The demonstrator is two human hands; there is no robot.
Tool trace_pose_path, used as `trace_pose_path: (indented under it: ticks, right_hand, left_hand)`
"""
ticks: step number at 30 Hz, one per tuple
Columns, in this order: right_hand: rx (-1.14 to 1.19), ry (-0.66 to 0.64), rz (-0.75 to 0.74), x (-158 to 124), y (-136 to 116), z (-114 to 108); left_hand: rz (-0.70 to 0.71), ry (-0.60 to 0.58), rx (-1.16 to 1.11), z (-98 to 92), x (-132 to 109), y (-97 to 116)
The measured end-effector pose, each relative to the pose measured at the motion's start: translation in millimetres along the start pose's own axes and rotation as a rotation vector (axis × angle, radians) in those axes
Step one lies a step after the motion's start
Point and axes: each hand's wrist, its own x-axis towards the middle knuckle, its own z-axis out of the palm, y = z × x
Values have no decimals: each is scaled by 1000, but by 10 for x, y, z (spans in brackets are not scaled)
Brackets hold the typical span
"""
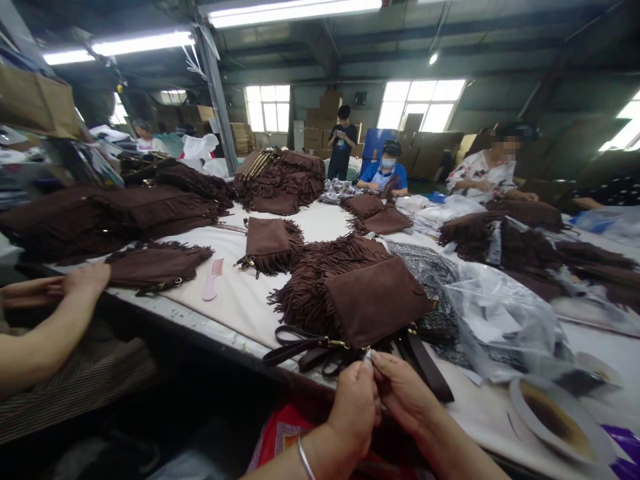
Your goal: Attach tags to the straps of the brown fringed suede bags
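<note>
A brown fringed pouch (380,300) lies at the table's front edge, its smooth side up, on top of more fringed pieces (320,267). My left hand (354,399) and my right hand (403,387) meet just below its near edge, by the gold hardware. Both are closed in a pinch, fingertips together; a small pale glint shows between them, but what they grip is too small to name. Dark wrist straps (295,347) with gold clasps hang beside my left hand. A wide dark strap (425,370) lies beyond my right hand.
At left, a co-worker's hands (85,283) touch another fringed pouch (155,267). A pink comb (213,280) and a smaller pouch (270,240) lie between. On the right are clear plastic bags (500,313) and a tape roll (555,417). Other people work across the table.
</note>
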Motion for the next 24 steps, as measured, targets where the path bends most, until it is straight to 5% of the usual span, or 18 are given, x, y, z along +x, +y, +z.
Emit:
trace_pose_path:
  ticks: [6,13,19,24]
  right_hand:
    - [180,76,85,14,-34,124]
    - [371,-4,227,36,-112,154]
    - [359,-123,210,18,-166,309]
    - [139,-247,85,80,-168,309]
  left_hand:
    - [-201,-234,-437,50,-78,215]
    - [-436,-489,-791,49,-174,492]
    - [-386,-544,-776,109,-251,581]
    - [-249,-529,-505,57,-127,540]
